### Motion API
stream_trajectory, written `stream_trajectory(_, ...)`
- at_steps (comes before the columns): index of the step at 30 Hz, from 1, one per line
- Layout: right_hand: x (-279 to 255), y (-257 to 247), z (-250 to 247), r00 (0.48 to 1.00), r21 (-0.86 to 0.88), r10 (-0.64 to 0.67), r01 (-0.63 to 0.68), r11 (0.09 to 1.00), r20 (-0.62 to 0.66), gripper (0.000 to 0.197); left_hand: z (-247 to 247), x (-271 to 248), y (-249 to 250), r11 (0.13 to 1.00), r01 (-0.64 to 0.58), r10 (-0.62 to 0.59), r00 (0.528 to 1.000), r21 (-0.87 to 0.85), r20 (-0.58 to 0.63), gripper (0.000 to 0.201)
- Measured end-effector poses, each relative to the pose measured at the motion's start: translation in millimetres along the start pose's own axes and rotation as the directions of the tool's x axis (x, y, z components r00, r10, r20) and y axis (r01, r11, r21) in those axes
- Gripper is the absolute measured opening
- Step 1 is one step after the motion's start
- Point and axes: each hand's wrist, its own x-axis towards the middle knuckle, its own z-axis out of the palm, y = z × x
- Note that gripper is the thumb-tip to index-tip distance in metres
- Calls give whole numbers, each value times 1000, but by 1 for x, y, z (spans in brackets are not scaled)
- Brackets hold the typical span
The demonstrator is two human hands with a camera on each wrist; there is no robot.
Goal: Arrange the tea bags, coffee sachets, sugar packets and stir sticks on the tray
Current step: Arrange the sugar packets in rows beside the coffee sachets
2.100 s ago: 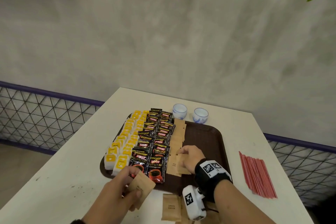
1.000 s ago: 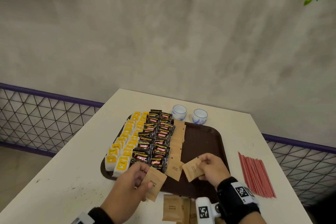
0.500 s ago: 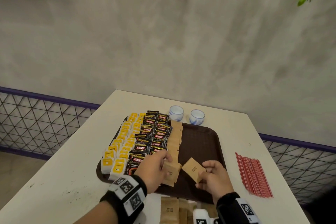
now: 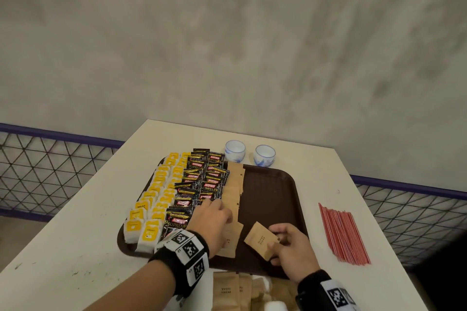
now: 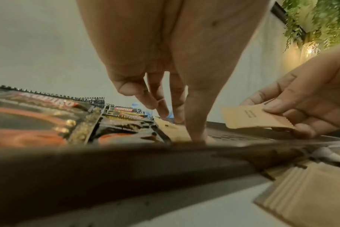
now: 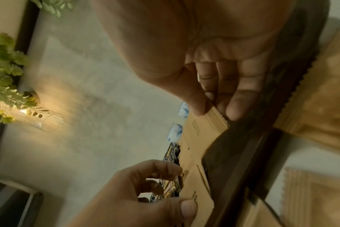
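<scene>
Left hand [image 4: 211, 219] has its fingers flat, pressing the near end of the brown sugar packet column [image 4: 233, 192] on the tray [image 4: 273, 184]. Right hand [image 4: 290, 247] pinches the next sugar packet [image 4: 260, 240]; I'd overlap it squarely, keeping that column pinned.

My dark brown plastic tray [image 4: 267, 184] sits on the off-white surface [image 4: 75, 230]. On it lie white tea bags with yellow labels [image 4: 151, 209], glossy black coffee sachets with red and gold lettering [image 4: 202, 179], and plain tan paper sugar packets [image 4: 233, 184] with small dark print. My right hand [image 4: 290, 247] holds one tan paper packet [image 4: 260, 240]. Thin red stir sticks [image 4: 341, 232] lie on the surface, and two white cups with blue painted patterns [image 4: 249, 154] stand there too. My wristbands [image 4: 187, 257] are black with black-and-white square markers.
</scene>
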Motion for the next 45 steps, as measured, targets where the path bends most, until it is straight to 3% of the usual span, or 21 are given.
stream_trajectory(6, 8, -4, -3, 994, -96, -109, 111, 989, 33, 29, 0, 0, -4, 974, -126, 116, 991, 190, 63, 55)
stream_trajectory(12, 11, -5, -1, 993, -95, -111, 115, 989, 45, 21, 1, 3, -13, 943, -81, 74, 997, 322, 34, 55)
stream_trajectory(19, 8, -10, 10, 992, -56, -90, 96, 994, 93, 29, 2, 5, -11, 950, -77, 76, 997, 303, 17, 58)
stream_trajectory(23, 7, -12, 13, 987, -77, -100, 111, 991, 129, 23, 0, 5, -11, 953, -83, 88, 996, 290, -3, 61)
stream_trajectory(31, 6, -10, 25, 983, -83, -69, 84, 993, 171, 30, -20, -5, -21, 996, -13, 26, 987, 87, -158, 46)
stream_trajectory(34, 5, -14, 26, 984, -80, -105, 117, 990, 144, 29, -24, -15, -25, 994, -42, 54, 992, 102, -117, 41)
stream_trajectory(39, 7, -16, 31, 992, -39, -62, 67, 997, 111, 36, -21, -34, -23, 984, -94, 103, 993, 152, -57, 41)
stream_trajectory(45, 8, -21, 31, 980, -63, -188, 192, 979, 65, 28, -8, -41, -30, 969, -108, 109, 994, 220, 4, 49)
